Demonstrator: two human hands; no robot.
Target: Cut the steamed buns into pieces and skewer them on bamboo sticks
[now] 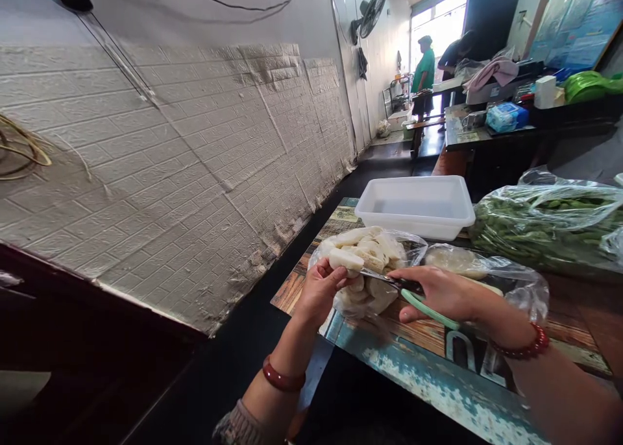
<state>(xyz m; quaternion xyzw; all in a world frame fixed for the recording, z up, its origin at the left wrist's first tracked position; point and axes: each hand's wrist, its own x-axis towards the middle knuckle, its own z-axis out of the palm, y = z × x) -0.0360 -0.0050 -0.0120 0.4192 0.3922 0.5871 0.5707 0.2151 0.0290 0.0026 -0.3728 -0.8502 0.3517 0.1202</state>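
Note:
Between the thumb and fingers of my left hand (318,289) is a white, thick, smooth-looking piece of food (345,259); its exact kind is unclear. My right hand (438,292) is closed around scissors (428,310) with pale green handle loops. The scissor blades point left and reach the held piece's lower right side; whether they are cutting into it I cannot tell. Just beyond and below both hands, an open clear plastic bag (411,245) holds many similar whitish pieces (372,250).
Behind the bag stands a white plastic tub (413,221). To the right lie a smaller clear bag (520,279) and a large bag of green vegetables (549,221). The patterned table (413,360) runs near a brick-patterned wall (195,159). Two people (424,72) stand farther back.

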